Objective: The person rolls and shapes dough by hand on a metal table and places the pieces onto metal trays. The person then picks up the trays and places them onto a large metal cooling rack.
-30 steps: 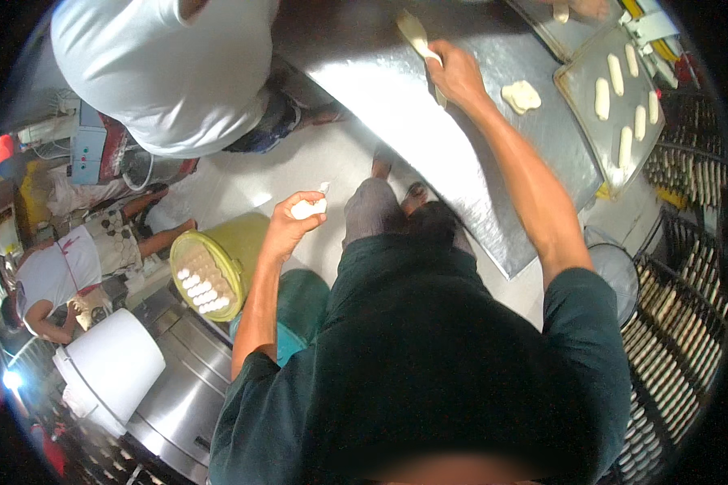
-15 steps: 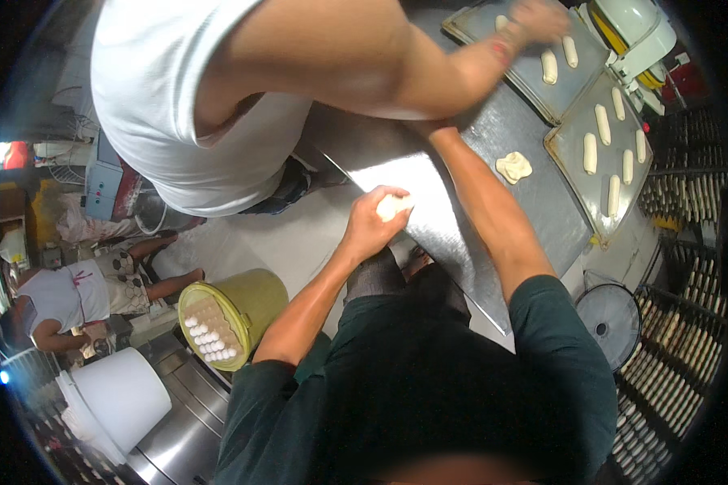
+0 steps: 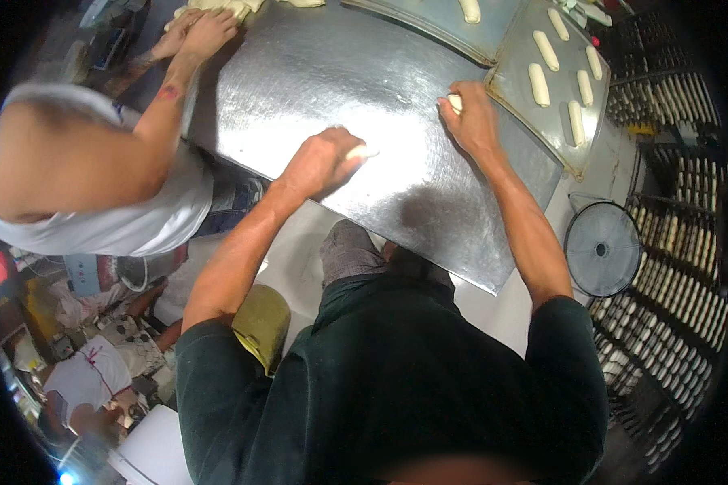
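Note:
Above the shiny metal table (image 3: 299, 73), my left hand (image 3: 319, 163) is closed round a piece of pale dough (image 3: 363, 151), which pokes out past the thumb side. Farther right, my right hand (image 3: 472, 121) wraps round a second piece of dough (image 3: 455, 103); only a small bit shows between thumb and fingers. Beside my right hand lies a baking tray (image 3: 511, 77) bearing several dough sticks (image 3: 545, 51). A second tray (image 3: 416, 16) is at the table's far edge, with one dough stick (image 3: 471, 10) visible on it.
At the far left, a co-worker's hands (image 3: 206, 36) press on a dough mass (image 3: 243, 8). Racks of dough pieces (image 3: 667, 234) and a round fan (image 3: 603, 249) stand to the right. A yellow-green bucket (image 3: 263, 319) is by my left arm; another person (image 3: 89, 376) is at lower left.
My view has shifted. The co-worker's arm has left the trays and gone to the left. The loose dough lump on the table is gone from its spot; my right hand now holds dough.

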Demonstrator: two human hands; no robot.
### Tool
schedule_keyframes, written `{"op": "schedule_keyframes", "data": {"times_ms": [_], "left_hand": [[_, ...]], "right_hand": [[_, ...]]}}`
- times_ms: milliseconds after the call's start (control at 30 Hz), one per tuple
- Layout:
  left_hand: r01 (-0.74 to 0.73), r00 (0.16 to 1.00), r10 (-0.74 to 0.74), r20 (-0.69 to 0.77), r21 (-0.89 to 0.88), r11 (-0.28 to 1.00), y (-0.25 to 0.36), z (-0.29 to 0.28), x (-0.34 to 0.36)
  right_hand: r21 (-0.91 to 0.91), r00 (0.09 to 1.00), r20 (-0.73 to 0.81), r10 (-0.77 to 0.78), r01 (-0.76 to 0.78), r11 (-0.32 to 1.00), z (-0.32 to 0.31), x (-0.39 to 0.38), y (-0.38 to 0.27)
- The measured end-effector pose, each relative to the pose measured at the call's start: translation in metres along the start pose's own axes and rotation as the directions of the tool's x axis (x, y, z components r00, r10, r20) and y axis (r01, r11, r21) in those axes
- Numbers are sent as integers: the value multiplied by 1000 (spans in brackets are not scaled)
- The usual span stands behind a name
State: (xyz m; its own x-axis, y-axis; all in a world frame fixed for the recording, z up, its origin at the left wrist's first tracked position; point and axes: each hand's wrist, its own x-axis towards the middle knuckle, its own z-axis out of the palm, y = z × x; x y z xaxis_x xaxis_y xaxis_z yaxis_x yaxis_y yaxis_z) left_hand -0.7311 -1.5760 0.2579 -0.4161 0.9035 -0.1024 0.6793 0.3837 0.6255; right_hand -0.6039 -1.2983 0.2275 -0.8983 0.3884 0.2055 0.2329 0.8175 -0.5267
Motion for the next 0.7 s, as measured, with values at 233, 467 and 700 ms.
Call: {"op": "schedule_keyframes", "data": {"times_ms": [233, 467, 700], "left_hand": [[-142, 982, 178, -64, 373, 917, -23, 59, -36], [199, 890, 28, -455, 443, 874, -36, 51, 111], [77, 975, 4, -224, 352, 933, 9, 86, -10]], "right_hand": [[-146, 956, 146, -256, 276, 950, 19, -150, 20], [-326, 990, 18, -141, 140, 935, 42, -8, 6], [-91, 942, 301, -150, 185, 979, 7, -153, -15]]}}
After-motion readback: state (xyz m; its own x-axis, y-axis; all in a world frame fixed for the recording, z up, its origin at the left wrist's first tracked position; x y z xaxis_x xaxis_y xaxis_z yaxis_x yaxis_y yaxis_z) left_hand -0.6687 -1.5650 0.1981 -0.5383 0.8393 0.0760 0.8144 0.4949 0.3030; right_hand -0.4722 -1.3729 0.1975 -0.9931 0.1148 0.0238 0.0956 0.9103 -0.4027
